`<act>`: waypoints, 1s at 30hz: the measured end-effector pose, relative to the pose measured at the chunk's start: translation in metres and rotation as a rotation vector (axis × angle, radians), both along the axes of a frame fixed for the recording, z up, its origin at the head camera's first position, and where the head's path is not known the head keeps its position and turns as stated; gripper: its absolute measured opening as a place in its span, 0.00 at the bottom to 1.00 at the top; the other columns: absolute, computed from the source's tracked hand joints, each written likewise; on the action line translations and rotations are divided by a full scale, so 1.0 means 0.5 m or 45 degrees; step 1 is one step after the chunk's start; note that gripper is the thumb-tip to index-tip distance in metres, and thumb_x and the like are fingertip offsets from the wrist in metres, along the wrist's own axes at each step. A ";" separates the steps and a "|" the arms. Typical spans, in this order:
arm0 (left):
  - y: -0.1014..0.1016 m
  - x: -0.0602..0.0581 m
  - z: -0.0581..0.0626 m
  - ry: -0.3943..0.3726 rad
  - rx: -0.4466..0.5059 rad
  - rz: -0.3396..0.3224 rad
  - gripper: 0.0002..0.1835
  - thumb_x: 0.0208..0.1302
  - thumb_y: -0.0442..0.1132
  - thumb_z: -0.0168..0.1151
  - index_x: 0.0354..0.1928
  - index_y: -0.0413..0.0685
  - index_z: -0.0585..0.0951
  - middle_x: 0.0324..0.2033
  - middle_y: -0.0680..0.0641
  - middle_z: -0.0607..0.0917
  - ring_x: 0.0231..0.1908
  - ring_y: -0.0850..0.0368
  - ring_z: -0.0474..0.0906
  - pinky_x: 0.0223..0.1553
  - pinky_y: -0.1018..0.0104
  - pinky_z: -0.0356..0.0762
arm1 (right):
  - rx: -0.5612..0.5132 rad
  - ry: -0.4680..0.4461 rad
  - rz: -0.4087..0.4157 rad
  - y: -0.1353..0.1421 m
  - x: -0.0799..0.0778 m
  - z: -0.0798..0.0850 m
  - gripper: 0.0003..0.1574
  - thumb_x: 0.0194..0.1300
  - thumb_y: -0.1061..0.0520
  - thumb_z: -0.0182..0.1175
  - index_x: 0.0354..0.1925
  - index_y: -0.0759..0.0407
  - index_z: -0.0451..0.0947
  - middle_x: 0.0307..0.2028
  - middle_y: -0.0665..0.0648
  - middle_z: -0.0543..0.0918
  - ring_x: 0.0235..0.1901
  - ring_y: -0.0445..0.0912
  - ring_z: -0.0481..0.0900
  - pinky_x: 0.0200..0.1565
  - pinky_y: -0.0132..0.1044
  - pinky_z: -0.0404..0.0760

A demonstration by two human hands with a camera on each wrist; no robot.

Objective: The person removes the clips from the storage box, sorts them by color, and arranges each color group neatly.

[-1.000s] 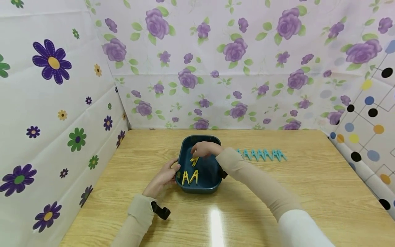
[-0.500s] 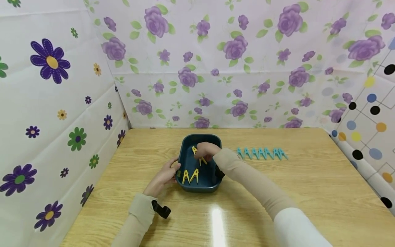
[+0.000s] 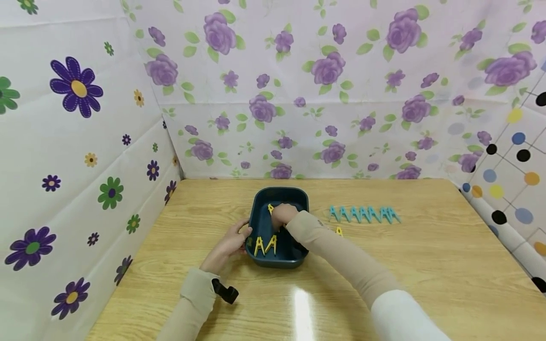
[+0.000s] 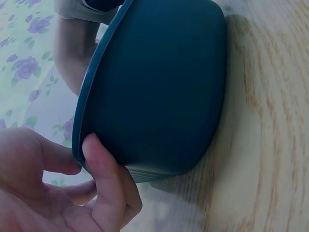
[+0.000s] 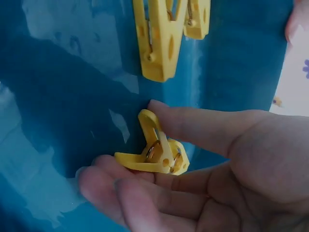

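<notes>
In the head view my left hand (image 3: 232, 241) holds the left side of a dark blue plastic bin (image 3: 279, 264). The left wrist view shows its thumb and fingers pinching the rim of the bin (image 4: 159, 87). My right hand (image 3: 283, 215) reaches down inside. In the right wrist view it pinches a yellow clothespin (image 5: 161, 162) between thumb and fingers, over the bin floor. Two other yellow clothespins, one of them a near clothespin (image 3: 259, 246), lie at the bin's front left. Another yellow clothespin (image 3: 270, 208) farther back is partly hidden by the right hand.
Several light blue clothespins (image 3: 362, 214) form a row on the wooden table (image 3: 409, 265), right of the bin. A yellow clothespin (image 3: 339, 231) shows just beyond the right forearm, partly covered. Flowered cloth walls (image 3: 298, 94) stand at the back and sides.
My right hand has shifted slightly right and lower in the bin, to a yellow clothespin. The forearm's shift uncovers a yellow clothespin on the table. The left hand keeps its hold on the bin.
</notes>
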State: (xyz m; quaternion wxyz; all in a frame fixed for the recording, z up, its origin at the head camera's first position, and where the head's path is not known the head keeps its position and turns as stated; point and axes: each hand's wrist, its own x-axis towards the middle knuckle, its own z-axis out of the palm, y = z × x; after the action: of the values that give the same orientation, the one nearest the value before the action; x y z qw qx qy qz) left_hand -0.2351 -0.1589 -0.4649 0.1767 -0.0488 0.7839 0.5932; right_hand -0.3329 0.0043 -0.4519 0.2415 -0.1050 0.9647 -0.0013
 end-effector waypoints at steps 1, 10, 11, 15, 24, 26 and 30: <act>0.001 0.000 0.000 -0.001 -0.001 0.001 0.25 0.77 0.41 0.44 0.72 0.51 0.61 0.24 0.46 0.79 0.18 0.60 0.71 0.25 0.65 0.73 | 0.011 -0.009 0.007 0.001 0.000 -0.001 0.07 0.58 0.51 0.69 0.32 0.53 0.85 0.48 0.57 0.80 0.38 0.47 0.75 0.48 0.40 0.77; 0.001 -0.001 -0.002 -0.002 0.016 -0.014 0.26 0.77 0.41 0.44 0.73 0.50 0.58 0.22 0.46 0.80 0.16 0.62 0.72 0.24 0.65 0.73 | 0.004 -0.030 0.087 0.012 0.008 0.015 0.09 0.59 0.52 0.68 0.37 0.55 0.85 0.49 0.59 0.78 0.36 0.47 0.72 0.41 0.37 0.75; 0.000 -0.002 -0.002 0.000 0.018 -0.021 0.26 0.77 0.41 0.43 0.74 0.50 0.58 0.21 0.46 0.79 0.16 0.62 0.72 0.23 0.65 0.73 | 0.008 -0.029 0.091 0.012 0.009 0.017 0.10 0.59 0.52 0.68 0.38 0.55 0.85 0.49 0.58 0.79 0.36 0.47 0.72 0.42 0.37 0.75; -0.004 -0.003 -0.001 0.000 0.026 -0.039 0.26 0.77 0.41 0.43 0.74 0.50 0.57 0.19 0.48 0.79 0.15 0.62 0.72 0.23 0.65 0.73 | 0.009 -0.038 0.120 0.013 0.010 0.021 0.09 0.60 0.52 0.67 0.38 0.55 0.85 0.48 0.56 0.81 0.36 0.47 0.74 0.45 0.38 0.77; -0.003 -0.002 0.005 -0.011 0.040 -0.025 0.26 0.77 0.41 0.43 0.74 0.52 0.57 0.18 0.49 0.77 0.15 0.62 0.70 0.24 0.65 0.72 | -0.037 -0.108 0.136 0.025 0.009 0.032 0.11 0.61 0.51 0.66 0.38 0.56 0.83 0.41 0.55 0.82 0.35 0.46 0.75 0.43 0.38 0.78; -0.001 -0.002 0.003 -0.012 0.039 -0.023 0.26 0.77 0.41 0.43 0.74 0.52 0.57 0.18 0.49 0.77 0.15 0.62 0.69 0.24 0.65 0.71 | -0.040 -0.114 0.148 0.029 0.009 0.032 0.12 0.61 0.50 0.66 0.38 0.56 0.83 0.38 0.53 0.82 0.35 0.45 0.76 0.43 0.38 0.78; 0.002 -0.002 -0.001 -0.018 0.038 -0.018 0.26 0.77 0.41 0.42 0.74 0.53 0.57 0.19 0.49 0.76 0.15 0.62 0.69 0.24 0.65 0.71 | -0.072 -0.156 0.151 0.036 0.006 0.030 0.11 0.61 0.50 0.65 0.36 0.57 0.82 0.31 0.52 0.78 0.30 0.44 0.75 0.38 0.35 0.76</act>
State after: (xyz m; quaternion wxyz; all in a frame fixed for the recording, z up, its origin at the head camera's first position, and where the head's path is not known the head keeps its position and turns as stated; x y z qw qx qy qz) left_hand -0.2361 -0.1577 -0.4651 0.1872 -0.0447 0.7739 0.6034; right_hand -0.3301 0.0221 -0.4370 0.2969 -0.1684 0.9397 -0.0206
